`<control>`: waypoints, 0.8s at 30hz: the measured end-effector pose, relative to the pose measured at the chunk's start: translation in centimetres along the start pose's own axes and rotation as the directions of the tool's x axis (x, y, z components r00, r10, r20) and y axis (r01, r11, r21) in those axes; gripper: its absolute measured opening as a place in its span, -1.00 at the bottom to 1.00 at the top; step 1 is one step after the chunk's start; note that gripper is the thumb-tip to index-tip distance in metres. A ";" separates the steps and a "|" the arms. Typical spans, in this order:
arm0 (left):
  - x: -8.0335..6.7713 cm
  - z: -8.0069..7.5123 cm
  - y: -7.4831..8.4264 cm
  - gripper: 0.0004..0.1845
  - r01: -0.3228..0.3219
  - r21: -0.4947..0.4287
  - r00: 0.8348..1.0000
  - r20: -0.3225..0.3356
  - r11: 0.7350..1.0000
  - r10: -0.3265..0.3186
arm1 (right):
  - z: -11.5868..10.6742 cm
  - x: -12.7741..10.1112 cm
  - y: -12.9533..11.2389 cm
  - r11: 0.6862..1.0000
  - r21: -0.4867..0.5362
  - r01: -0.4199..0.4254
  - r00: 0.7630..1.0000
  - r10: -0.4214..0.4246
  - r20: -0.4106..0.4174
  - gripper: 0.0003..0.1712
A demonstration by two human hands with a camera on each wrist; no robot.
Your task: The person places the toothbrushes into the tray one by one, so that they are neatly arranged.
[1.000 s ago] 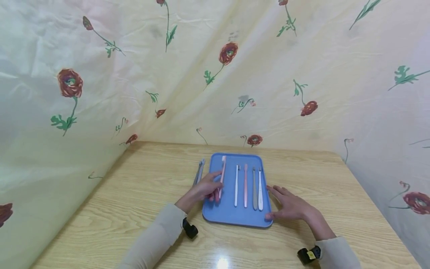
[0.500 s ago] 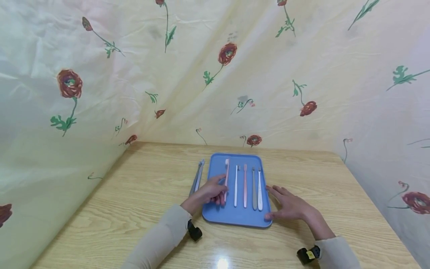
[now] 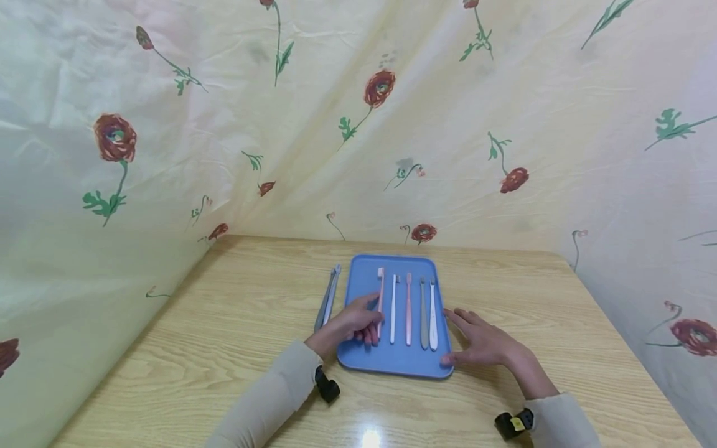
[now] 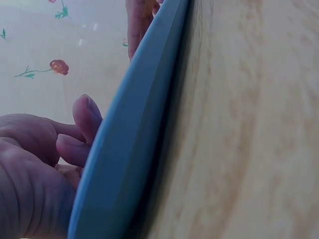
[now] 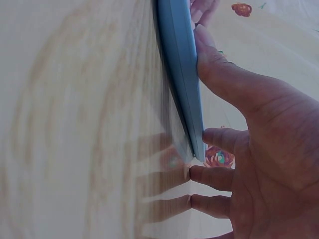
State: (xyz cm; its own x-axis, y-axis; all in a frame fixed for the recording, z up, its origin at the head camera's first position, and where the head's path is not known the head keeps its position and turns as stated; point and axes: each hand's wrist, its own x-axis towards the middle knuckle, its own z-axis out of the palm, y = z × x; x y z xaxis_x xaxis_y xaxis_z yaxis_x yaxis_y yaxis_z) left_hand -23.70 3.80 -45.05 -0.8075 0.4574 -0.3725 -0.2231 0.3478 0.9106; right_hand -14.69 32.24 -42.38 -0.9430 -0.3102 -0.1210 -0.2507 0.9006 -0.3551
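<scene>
Your left hand (image 3: 354, 322) pinches the pink toothbrush (image 3: 381, 297), which lies on the blue tray (image 3: 392, 363) just beside the four other brushes. Your right hand (image 3: 483, 342), fingers straight, rests against the tray's right edge on the desk (image 3: 224, 323).

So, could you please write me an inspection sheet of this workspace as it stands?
Surface: wooden table, glossy, with a light reflection near the front edge.
Job's things: blue tray with five toothbrushes in a row; the leftmost pink toothbrush is held low down.
Clutter: grey tweezers on the table left of the tray.
Hands: left hand grips the pink toothbrush; right hand rests open against the tray's right edge.
Cables: nothing seen.
Surroundings: floral cloth behind and to both sides.
</scene>
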 end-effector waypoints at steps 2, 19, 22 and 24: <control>0.0 0.0 0.0 -0.23 0.000 -0.003 1.000 0.001 1.000 0.000 | 0.0 0.0 0.0 1.000 0.003 -0.002 1.000 0.002 0.003 0.25; -0.1 0.0 0.1 -0.23 0.019 -0.007 1.000 0.018 1.000 -0.018 | -0.1 -0.2 -0.3 1.000 0.023 0.012 1.000 -0.012 -0.004 0.26; -0.1 0.0 0.0 -0.23 0.026 0.000 1.000 0.011 1.000 -0.026 | -0.1 -0.2 -0.3 1.000 0.026 0.010 1.000 -0.010 -0.004 0.25; -0.1 0.0 0.0 -0.23 0.023 0.001 1.000 0.007 1.000 -0.023 | 0.0 -0.2 -0.3 1.000 0.028 0.011 1.000 -0.011 -0.004 0.25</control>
State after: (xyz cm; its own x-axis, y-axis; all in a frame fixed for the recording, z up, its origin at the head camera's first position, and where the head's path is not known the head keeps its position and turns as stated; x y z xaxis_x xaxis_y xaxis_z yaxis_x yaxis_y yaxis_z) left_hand -23.63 3.74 -45.06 -0.7982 0.4552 -0.3946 -0.2408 0.3594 0.9016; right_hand -14.44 32.05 -42.22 -0.9412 -0.3184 -0.1132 -0.2545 0.8883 -0.3822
